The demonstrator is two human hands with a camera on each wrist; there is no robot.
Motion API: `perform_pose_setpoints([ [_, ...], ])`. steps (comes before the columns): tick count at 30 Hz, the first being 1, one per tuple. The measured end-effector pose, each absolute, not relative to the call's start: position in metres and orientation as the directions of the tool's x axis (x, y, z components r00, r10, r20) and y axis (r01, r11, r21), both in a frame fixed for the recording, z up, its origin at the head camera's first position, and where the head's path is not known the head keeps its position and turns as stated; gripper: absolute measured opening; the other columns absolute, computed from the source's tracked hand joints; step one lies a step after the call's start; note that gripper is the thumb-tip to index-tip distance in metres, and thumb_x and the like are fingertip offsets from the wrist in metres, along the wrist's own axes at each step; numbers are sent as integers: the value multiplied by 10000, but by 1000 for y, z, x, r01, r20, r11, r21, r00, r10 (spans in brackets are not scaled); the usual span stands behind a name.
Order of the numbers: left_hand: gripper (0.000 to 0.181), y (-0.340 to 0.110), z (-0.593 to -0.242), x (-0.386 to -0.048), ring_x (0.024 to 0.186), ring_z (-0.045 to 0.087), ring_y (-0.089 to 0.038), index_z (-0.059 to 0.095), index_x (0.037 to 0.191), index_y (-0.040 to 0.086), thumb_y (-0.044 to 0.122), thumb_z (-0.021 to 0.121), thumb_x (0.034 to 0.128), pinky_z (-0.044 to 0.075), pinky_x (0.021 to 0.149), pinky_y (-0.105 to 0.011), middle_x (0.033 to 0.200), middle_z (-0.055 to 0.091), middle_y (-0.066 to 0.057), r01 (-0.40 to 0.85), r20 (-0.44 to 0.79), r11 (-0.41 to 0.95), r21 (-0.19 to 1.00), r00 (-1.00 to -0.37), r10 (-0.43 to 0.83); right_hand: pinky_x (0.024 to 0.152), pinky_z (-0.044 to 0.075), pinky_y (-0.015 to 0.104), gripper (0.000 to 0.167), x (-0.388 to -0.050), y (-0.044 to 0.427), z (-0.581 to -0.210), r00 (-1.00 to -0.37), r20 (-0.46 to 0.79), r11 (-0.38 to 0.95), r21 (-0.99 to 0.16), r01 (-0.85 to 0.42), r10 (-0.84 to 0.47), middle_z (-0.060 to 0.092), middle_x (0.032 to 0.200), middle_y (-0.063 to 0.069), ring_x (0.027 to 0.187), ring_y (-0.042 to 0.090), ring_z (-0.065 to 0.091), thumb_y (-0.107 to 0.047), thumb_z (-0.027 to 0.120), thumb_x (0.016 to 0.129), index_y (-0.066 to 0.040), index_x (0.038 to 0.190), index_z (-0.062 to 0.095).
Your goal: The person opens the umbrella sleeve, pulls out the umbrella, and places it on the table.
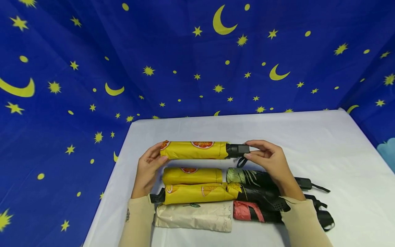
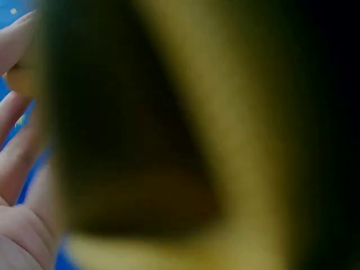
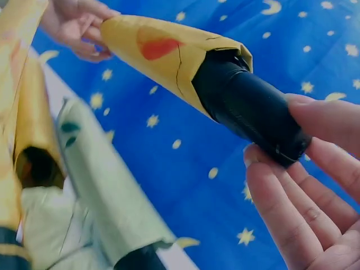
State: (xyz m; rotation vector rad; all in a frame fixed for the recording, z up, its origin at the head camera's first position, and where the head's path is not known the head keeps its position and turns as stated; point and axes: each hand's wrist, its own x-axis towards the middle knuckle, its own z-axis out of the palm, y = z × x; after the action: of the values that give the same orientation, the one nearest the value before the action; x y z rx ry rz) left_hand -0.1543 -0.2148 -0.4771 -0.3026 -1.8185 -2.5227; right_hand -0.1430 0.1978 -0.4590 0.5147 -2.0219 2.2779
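Observation:
A folded yellow umbrella [image 1: 194, 151] with orange-slice prints is held level above the table, its black handle [image 1: 237, 150] to the right and a strap hanging from it. My left hand [image 1: 148, 168] pinches the far left end between thumb and fingers. With thumb and fingertips, my right hand [image 1: 271, 159] pinches the handle's end. In the right wrist view the black handle [image 3: 253, 109] sticks out of the yellow fabric, between the right thumb and fingers [image 3: 281, 208]. The left wrist view is mostly covered by a blurred dark and yellow shape, with the left fingers [image 2: 19, 152] at its edge.
On the white table [image 1: 308, 137] lie a yellow printed roll [image 1: 191, 176], a yellow umbrella [image 1: 197, 193], a cream roll [image 1: 194, 216], a green-and-black umbrella [image 1: 237, 175] and a red-and-black umbrella [image 1: 243, 210]. A blue star-patterned cloth [image 1: 185, 51] stands behind. My right forearm partly hides the umbrellas.

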Motion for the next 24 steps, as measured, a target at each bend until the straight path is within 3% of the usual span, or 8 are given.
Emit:
perform_pose_setpoints([
  [3, 509, -205, -469, -151, 1076, 675, -198, 507, 1473, 3, -118, 582, 984, 594, 870, -308, 1424, 570, -130, 126, 205, -446, 886, -970, 132, 787, 619, 335, 355, -139, 197, -449, -919, 350, -279, -914, -294, -181, 677, 1240, 132, 916, 218, 756, 181, 612, 928, 142, 1279, 578],
  [7, 547, -198, -458, -145, 1032, 674, -187, 485, 1492, 6, -129, 593, 973, 597, 845, -284, 1446, 513, -133, 119, 219, -443, 889, -959, 182, 754, 626, 377, 340, -134, 198, -438, -898, 388, -339, -889, -307, -205, 637, 1297, 196, 858, 252, 759, 161, 529, 983, 172, 1323, 518],
  [14, 560, -202, -442, -139, 1125, 624, -233, 432, 1507, -41, -138, 577, 975, 586, 872, -294, 1565, 344, -228, 166, 272, -349, 922, -920, 281, 754, 621, 409, 363, -132, 199, -436, -911, 339, -264, -924, -276, -235, 640, 1331, 179, 853, 253, 757, 127, 576, 981, 147, 1341, 527],
  [21, 538, -209, -429, -136, 1103, 630, -231, 433, 1482, 1, -134, 571, 980, 590, 858, -297, 1476, 491, -210, 107, 212, -311, 944, -920, 328, 777, 617, 410, 382, -132, 198, -436, -915, 314, -231, -938, -258, -253, 637, 1343, 163, 874, 253, 756, 107, 600, 980, 107, 1358, 548],
  [24, 582, -211, -426, -136, 1137, 624, -264, 401, 1510, -2, -152, 567, 972, 593, 875, -328, 1479, 482, -234, 102, 206, -288, 952, -911, 356, 788, 614, 420, 384, -132, 198, -436, -920, 302, -216, -944, -251, -252, 636, 1350, 154, 885, 257, 755, 97, 604, 982, 108, 1360, 545],
])
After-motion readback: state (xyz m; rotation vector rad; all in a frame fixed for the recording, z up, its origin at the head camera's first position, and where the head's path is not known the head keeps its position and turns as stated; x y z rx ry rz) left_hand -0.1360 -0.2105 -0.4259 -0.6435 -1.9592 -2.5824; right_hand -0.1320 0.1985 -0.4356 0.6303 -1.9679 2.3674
